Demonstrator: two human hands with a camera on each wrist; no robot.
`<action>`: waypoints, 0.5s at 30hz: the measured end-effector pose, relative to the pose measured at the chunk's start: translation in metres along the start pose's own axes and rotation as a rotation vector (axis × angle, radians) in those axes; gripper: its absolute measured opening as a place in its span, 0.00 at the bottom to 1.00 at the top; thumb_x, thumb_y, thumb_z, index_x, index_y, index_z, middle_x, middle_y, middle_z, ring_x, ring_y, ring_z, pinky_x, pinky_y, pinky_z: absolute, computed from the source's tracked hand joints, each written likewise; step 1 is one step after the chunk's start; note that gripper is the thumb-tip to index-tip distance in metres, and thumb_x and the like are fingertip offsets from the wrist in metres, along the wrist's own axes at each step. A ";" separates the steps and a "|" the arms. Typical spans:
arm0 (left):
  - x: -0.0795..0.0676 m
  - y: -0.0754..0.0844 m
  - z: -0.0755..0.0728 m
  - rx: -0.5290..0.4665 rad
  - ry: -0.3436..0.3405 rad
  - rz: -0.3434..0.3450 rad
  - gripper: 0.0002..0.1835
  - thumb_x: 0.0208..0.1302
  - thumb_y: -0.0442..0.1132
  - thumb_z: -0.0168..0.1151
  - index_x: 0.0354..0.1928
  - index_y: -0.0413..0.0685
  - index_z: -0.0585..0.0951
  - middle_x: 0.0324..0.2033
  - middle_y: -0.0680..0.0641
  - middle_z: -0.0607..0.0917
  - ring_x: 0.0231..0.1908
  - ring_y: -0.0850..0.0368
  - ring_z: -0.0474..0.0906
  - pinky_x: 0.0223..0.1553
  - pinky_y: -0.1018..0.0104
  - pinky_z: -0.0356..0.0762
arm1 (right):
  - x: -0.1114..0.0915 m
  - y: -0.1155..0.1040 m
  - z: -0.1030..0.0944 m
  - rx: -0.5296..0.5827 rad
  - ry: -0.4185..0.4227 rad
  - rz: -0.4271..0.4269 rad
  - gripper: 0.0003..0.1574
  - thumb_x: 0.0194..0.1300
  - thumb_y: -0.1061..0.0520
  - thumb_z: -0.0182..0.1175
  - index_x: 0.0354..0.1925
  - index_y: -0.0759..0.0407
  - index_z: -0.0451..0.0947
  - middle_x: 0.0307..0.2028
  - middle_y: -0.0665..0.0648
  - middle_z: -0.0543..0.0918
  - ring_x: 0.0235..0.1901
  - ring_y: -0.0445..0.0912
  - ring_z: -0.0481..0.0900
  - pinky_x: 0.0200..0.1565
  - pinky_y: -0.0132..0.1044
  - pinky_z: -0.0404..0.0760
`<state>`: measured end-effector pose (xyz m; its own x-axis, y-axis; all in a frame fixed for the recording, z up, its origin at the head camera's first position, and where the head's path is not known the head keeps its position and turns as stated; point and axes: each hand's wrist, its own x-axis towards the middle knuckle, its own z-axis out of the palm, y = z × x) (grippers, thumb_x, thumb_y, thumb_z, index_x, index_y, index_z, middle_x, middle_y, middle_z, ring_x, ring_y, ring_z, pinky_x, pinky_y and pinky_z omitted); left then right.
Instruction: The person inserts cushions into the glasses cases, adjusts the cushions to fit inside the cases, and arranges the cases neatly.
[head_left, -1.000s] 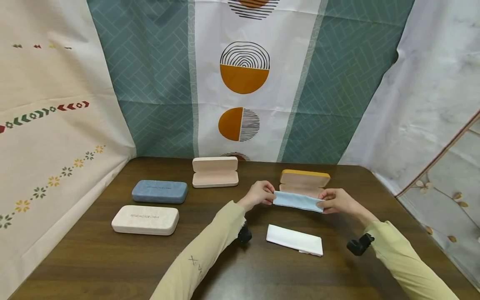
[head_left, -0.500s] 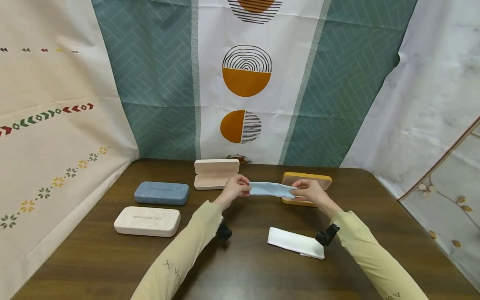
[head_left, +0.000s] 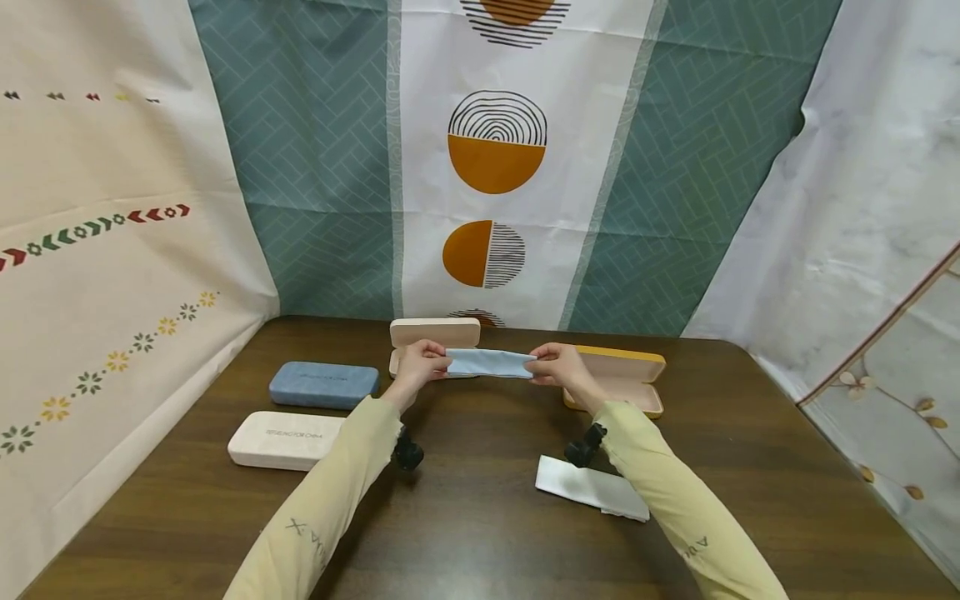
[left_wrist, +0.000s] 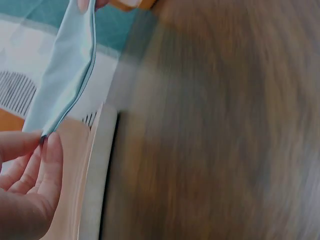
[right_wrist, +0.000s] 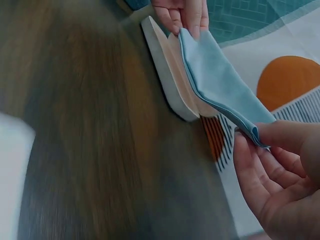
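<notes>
A folded light-blue cloth [head_left: 489, 362] is stretched between my two hands, held up in front of the open white glasses case [head_left: 435, 332]. My left hand [head_left: 420, 367] pinches its left end between thumb and fingers. The right hand [head_left: 561, 368] pinches the opposite end. In the left wrist view the cloth [left_wrist: 62, 75] shows several layers along its edge, with the case's pale rim [left_wrist: 100, 170] just behind. From the right wrist the cloth [right_wrist: 220, 75] slants over the open case [right_wrist: 167, 72], whose inside is partly hidden.
An open yellow glasses case [head_left: 618, 371] stands right of my right hand. Two closed cases, one blue [head_left: 324, 385] and one white [head_left: 281, 440], lie at the left, the white partly behind my left sleeve. A folded white cloth [head_left: 570, 483] lies near the right forearm.
Both hands have carried the blue cloth leftward, from in front of the yellow case to in front of the open white case. The cases and white cloth have stayed put.
</notes>
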<state>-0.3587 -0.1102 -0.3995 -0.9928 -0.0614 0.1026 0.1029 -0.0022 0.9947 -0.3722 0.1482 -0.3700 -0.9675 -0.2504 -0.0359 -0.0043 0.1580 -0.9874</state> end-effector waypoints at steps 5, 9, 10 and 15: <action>0.001 0.009 -0.016 0.124 0.111 -0.033 0.11 0.54 0.26 0.62 0.37 0.28 0.72 0.30 0.36 0.78 0.26 0.49 0.79 0.33 0.59 0.78 | 0.019 0.003 0.023 0.031 0.063 0.026 0.13 0.54 0.69 0.63 0.39 0.75 0.73 0.30 0.61 0.77 0.23 0.45 0.77 0.31 0.37 0.79; 0.007 0.009 -0.030 0.221 0.165 -0.013 0.09 0.52 0.24 0.64 0.34 0.29 0.74 0.27 0.39 0.79 0.22 0.53 0.78 0.29 0.63 0.78 | 0.034 0.005 0.038 0.060 0.089 0.041 0.14 0.54 0.69 0.63 0.39 0.74 0.74 0.30 0.61 0.76 0.22 0.44 0.77 0.30 0.37 0.79; 0.007 0.010 -0.033 0.248 0.182 -0.008 0.09 0.51 0.24 0.64 0.32 0.30 0.75 0.26 0.39 0.79 0.21 0.53 0.78 0.28 0.63 0.78 | 0.037 0.006 0.042 0.067 0.093 0.044 0.14 0.53 0.69 0.63 0.39 0.74 0.74 0.30 0.61 0.77 0.22 0.44 0.77 0.30 0.36 0.79; 0.011 0.017 -0.044 0.372 0.234 -0.022 0.07 0.49 0.22 0.65 0.28 0.30 0.76 0.26 0.38 0.78 0.22 0.48 0.79 0.28 0.60 0.78 | 0.049 0.005 0.057 0.077 0.114 0.039 0.14 0.52 0.70 0.64 0.39 0.75 0.75 0.30 0.61 0.77 0.22 0.44 0.77 0.28 0.35 0.79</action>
<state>-0.3649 -0.1548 -0.3818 -0.9497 -0.2899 0.1188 0.0101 0.3508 0.9364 -0.4047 0.0820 -0.3856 -0.9890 -0.1350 -0.0608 0.0488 0.0904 -0.9947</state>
